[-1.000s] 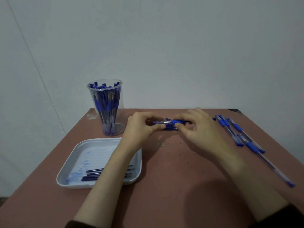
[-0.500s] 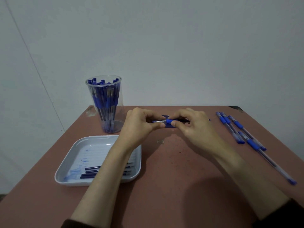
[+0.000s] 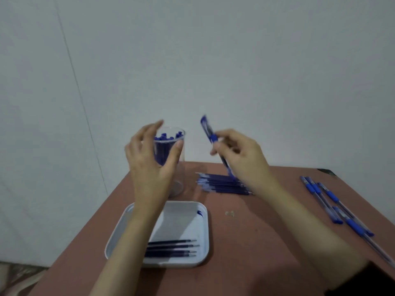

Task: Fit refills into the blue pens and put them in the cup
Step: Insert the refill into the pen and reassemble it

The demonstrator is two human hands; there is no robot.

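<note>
Pen (image 3: 210,135): tilting steeply in the air, blue capped end upward, just right of the cup.
Right hand (image 3: 241,161): pinching the pen's lower barrel between thumb and curled fingers.
Left hand (image 3: 149,163): hovering spread and relaxed, curving round the cup's upper wall; contact lost in blur.
Cup (image 3: 181,167): standing upright, far left on the table (image 3: 245,242), holding many blue pens.
Refill pile (image 3: 222,184): lying beneath the right hand.
Tray (image 3: 205,231): sitting front left, carrying four dark refills (image 3: 171,248) side by side.
Loose pens (image 3: 324,199): lying along the right edge.
</note>
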